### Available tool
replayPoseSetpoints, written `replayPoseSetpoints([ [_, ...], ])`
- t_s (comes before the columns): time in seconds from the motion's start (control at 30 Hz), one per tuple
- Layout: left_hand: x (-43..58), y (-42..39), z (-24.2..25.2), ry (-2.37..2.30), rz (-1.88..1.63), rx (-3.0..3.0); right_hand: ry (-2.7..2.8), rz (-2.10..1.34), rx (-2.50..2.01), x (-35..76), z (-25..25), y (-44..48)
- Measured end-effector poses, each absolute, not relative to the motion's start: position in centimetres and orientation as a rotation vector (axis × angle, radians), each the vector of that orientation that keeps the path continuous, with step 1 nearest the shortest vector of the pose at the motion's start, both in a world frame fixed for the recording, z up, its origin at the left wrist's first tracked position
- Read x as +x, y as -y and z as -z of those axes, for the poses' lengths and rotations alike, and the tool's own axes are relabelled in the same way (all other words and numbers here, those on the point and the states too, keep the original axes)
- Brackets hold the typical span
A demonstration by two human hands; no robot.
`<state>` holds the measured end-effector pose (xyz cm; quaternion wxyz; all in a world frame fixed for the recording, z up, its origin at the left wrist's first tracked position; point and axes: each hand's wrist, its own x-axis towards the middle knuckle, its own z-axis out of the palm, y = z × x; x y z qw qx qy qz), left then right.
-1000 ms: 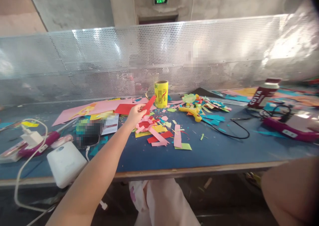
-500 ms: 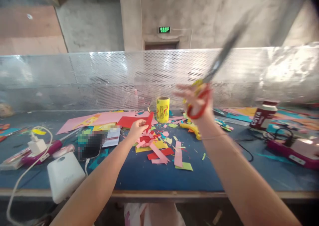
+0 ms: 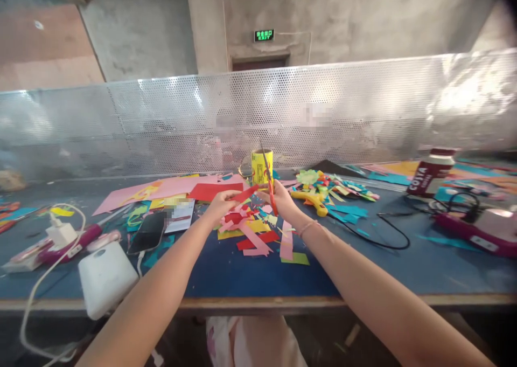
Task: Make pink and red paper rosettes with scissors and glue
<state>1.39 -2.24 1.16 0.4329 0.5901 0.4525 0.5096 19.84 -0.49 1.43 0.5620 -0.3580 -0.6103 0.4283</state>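
Observation:
My left hand [image 3: 223, 204] pinches a small red piece of paper [image 3: 246, 193] above a pile of cut scraps. Close by on the right, my right hand [image 3: 283, 201] is closed around the scissors [image 3: 271, 186], whose handles are red and whose blades point upward. Its fingertips are at the right end of the red paper; whether they touch it I cannot tell. Under both hands lie pink strips [image 3: 254, 239], red bits and yellow scraps. Just behind the scissors stands a yellow printed cylinder [image 3: 257, 167], partly covered by the blades.
To the right lie a yellow glue gun [image 3: 317, 201] with a black cord and a Costa bottle [image 3: 431, 174]. On the left are a phone [image 3: 149, 232], a white power bank [image 3: 105, 278] and a power strip [image 3: 76, 244]. A perforated metal screen [image 3: 169, 124] closes the back.
My right hand has come down and left with the scissors, from raised high to beside my left hand. My left hand still holds the red paper, now tilted flatter.

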Motion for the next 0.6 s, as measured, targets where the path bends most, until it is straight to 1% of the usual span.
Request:
replayPoseSetpoints([
  [0.17, 1.1, 2.3, -1.1, -1.125, -1.281, 1.6, 1.51, -0.972, -0.887, 20.1, -0.9, 0.1],
  [0.27, 1.0, 2.1, -1.3, -1.058, -1.411, 1.425, 1.509, -0.997, -0.888, 20.0, -0.7, 0.1],
  [0.4, 1.5, 2.5, -2.0, -0.862, -1.522, 1.177, 1.481, -1.194, -0.828, 19.1, -0.7, 1.2],
  [0.5, 2.4, 3.0, -1.9, -0.768, -1.466, 1.265, 1.406, -1.309, -0.795, 18.1, -0.7, 2.1],
  [0.6, 3.1, 3.1, -1.0, -0.76, -1.361, 1.36, 1.328, -1.351, -0.723, 17.1, -0.6, 2.6],
])
